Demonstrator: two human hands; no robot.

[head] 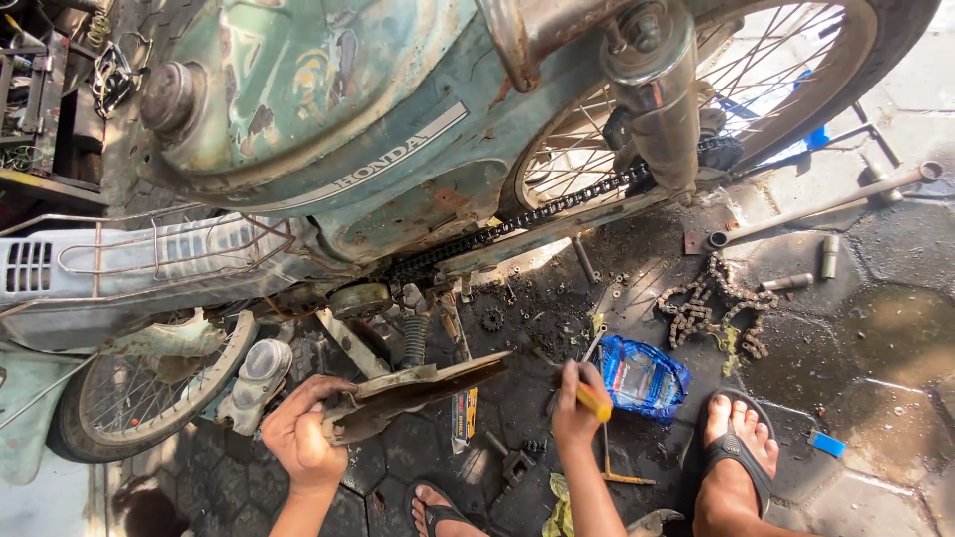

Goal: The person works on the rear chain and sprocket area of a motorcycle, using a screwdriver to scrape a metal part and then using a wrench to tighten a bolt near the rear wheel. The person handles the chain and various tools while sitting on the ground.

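Note:
My left hand (300, 435) grips the near end of a long rusty metal cover (418, 390) held level just below the motorcycle's drive chain (517, 221). My right hand (575, 408) is closed round a screwdriver with a yellow handle (595, 403), its shaft pointing down toward the greasy ground. The old green motorcycle frame (328, 119) fills the upper view, with the spoked rear wheel (756, 89) at the top right and a chrome exhaust (662, 109) in front of it.
A loose rusty chain (716, 303), a blue plastic bag (642, 376), a small sprocket (491, 319), a long socket wrench (826, 206) and small bolts lie on the oily paving. My sandalled feet (736, 452) rest at the bottom. Another spoked wheel (149, 383) lies at left.

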